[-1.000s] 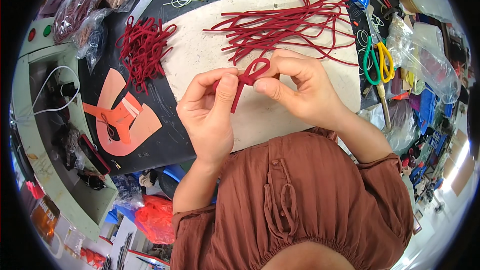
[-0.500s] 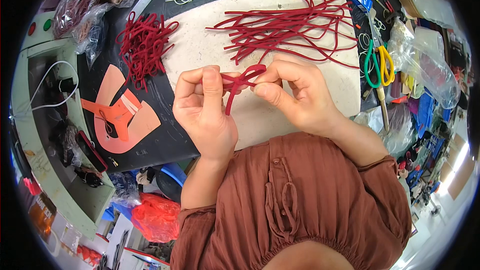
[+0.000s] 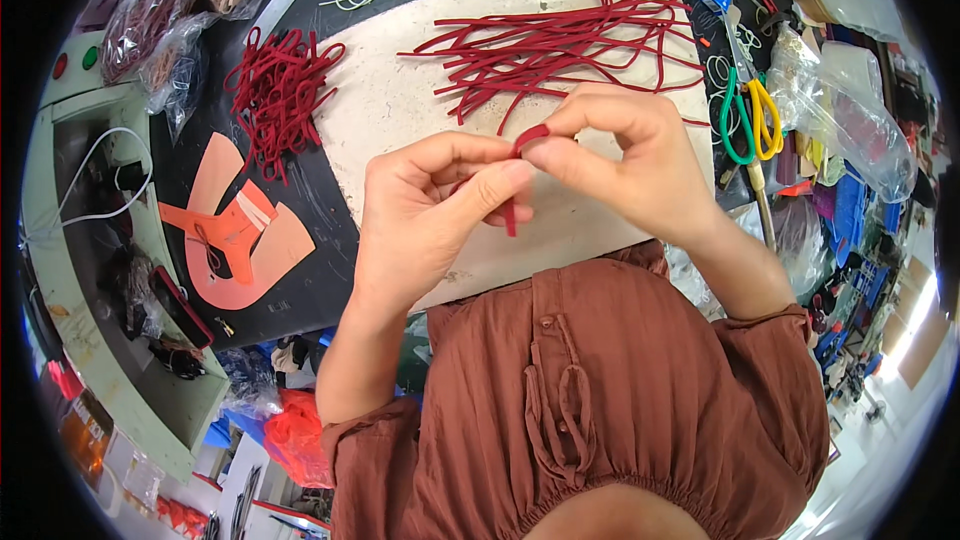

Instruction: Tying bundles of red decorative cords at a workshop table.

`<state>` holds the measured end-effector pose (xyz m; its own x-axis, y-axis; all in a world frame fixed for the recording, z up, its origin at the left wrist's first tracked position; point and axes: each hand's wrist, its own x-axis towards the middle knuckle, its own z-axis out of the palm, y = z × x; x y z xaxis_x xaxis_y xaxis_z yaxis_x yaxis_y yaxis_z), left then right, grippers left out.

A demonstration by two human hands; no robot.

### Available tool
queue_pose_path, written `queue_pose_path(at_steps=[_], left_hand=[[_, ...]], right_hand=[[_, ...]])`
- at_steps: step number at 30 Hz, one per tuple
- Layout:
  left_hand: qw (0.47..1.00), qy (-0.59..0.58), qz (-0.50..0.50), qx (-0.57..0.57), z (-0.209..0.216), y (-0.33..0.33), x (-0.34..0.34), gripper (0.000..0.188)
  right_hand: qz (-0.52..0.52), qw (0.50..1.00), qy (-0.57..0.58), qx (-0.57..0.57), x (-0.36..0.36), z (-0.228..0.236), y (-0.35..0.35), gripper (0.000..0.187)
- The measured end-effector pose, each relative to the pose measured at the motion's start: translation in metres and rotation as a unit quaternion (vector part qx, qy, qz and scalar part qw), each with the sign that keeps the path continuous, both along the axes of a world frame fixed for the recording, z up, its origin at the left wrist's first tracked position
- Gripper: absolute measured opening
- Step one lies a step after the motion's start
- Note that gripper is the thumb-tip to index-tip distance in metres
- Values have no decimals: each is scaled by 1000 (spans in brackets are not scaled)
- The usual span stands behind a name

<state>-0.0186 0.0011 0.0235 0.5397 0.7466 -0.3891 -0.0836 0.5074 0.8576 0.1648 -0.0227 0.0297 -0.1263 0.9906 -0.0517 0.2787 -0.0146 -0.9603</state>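
Both hands meet above a pale work board (image 3: 400,110). My left hand (image 3: 425,215) and my right hand (image 3: 625,165) pinch one dark red strip (image 3: 522,145) between thumbs and fingertips; its folded top shows between the fingers and a short end hangs down below them. Behind the hands, a loose spread of long red strips (image 3: 570,45) lies on the board. Off the board's left edge, on the black mat, sits a tangled pile of red strips (image 3: 280,90).
Orange cut-out pieces (image 3: 235,235) lie on the black mat at left. Scissors with green and yellow handles (image 3: 750,120) lie at right beside clear plastic bags (image 3: 850,110). Bags of strips (image 3: 160,10) sit at upper left. A green machine housing (image 3: 90,240) runs along the left.
The hands have closed tighter together on the strip, and the open loop seen earlier is now folded small and mostly hidden between the fingertips.
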Motion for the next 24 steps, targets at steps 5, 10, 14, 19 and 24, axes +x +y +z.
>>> queue_pose_path(at_steps=[5, 10, 14, 19, 24], left_hand=[[989, -19, -102, -101, 19, 6, -6, 14], [970, -124, -151, -147, 11, 8, -9, 10], [995, -73, -29, -55, 7, 3, -3, 16], [992, -78, 26, -95, 1, 0, -6, 24], [954, -158, 25, -253, -8, -6, -8, 24]], right_hand=[[41, 985, 138, -91, -4, 9, -11, 7], [58, 863, 389, -319, -6, 10, -15, 7], [-23, 927, 305, -219, -6, 12, -12, 6], [1, 995, 70, 71, -10, 0, -11, 12], [43, 899, -157, 405, 0, -22, -4, 10]])
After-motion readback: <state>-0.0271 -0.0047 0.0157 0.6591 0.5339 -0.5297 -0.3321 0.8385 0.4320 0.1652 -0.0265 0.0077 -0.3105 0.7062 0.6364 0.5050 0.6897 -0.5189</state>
